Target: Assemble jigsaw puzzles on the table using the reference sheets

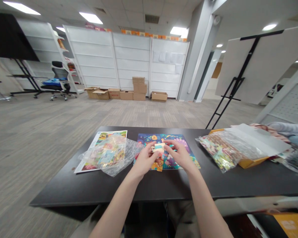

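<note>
Between my two hands is a small stack of jigsaw pieces, pale cream with a teal patch. My left hand pinches the stack from the left, thumb at its lower edge. From the right, the fingers of my right hand close on the same pieces. Directly beneath lies a colourful puzzle picture with dark blue and purple areas, partly covered by my hands. An orange piece juts past its near edge.
A printed picture sheet lies left under a crumpled clear plastic bag. On the right are a bag of puzzle pieces, a yellow box and rolled fabric. The black table has its near edge before me.
</note>
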A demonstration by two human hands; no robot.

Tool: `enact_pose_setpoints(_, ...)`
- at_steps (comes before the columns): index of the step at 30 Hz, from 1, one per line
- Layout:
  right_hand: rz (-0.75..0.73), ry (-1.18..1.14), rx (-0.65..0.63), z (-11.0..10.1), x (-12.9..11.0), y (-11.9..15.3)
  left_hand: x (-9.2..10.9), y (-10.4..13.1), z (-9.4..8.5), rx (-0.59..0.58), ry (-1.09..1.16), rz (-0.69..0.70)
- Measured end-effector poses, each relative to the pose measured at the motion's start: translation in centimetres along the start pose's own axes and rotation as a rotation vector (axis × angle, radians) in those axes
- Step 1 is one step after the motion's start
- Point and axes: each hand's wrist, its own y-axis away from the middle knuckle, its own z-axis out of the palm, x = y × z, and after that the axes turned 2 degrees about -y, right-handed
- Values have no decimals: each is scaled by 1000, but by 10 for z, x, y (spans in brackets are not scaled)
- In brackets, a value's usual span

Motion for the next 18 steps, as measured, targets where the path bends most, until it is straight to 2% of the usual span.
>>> enact_pose_setpoints(3, -4, 110, 52, -5, 4, -1, 9, 0, -8, 117, 48, 48)
enact_pose_setpoints(7, 12, 442, -23, 1, 12, 2, 14, -1, -15, 251, 132, 28)
enact_pose_setpoints(13, -9, 700, -158, 24, 9, 7, 1, -2, -11, 243, 98, 16)
enact_pose_setpoints(18, 65, 632, -145, 26, 8, 3, -5, -3, -5, 249, 90, 22)
